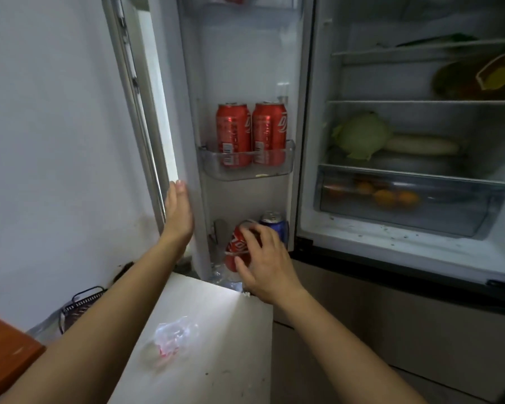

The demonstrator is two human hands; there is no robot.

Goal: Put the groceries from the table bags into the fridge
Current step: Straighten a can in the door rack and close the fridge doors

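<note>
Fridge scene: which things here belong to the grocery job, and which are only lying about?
Job: red can in right hand, blue can, two red cans, fridge door under left hand.
Lying about: plastic bag, wire rack.

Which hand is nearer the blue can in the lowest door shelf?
Right. The right hand grips a tilted red can directly beside the blue can; the left hand rests flat on the fridge door's edge, farther left.
</note>
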